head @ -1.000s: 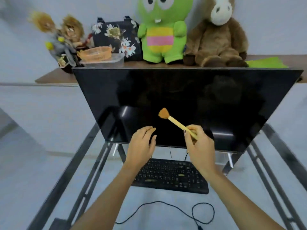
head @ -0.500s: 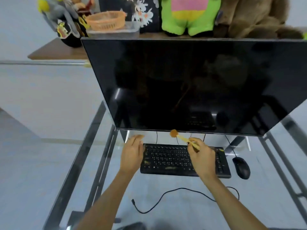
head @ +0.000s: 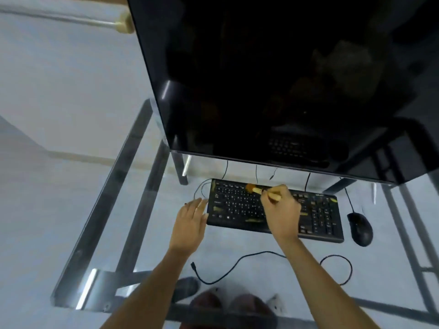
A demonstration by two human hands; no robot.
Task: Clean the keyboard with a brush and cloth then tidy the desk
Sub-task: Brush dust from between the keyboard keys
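The black keyboard (head: pixel 275 208) lies flat on the glass desk (head: pixel 123 176), just in front of the lower edge of the big dark monitor (head: pixel 273 79). Yellowish scraps of debris sit on several of its keys and along its front edge. Over the keyboard's upper middle rows, the right hand (head: pixel 281 210) pinches the pale handle of a small brush (head: pixel 257 189), fingers closed around it; the orange bristle tuft points toward the keyboard's left and touches or nearly touches the top rows of keys. At the keyboard's left end, the left hand (head: pixel 191 222) is flat and loosely spread, holding nothing, its fingertips (head: pixel 203 202) against or just beside that edge. Right of the keyboard, close but apart, sits a black mouse (head: pixel 360 229). In front of the keyboard a loose black cable (head: pixel 237 263) curls across the glass. Thin wires hang behind the keyboard, below the monitor.
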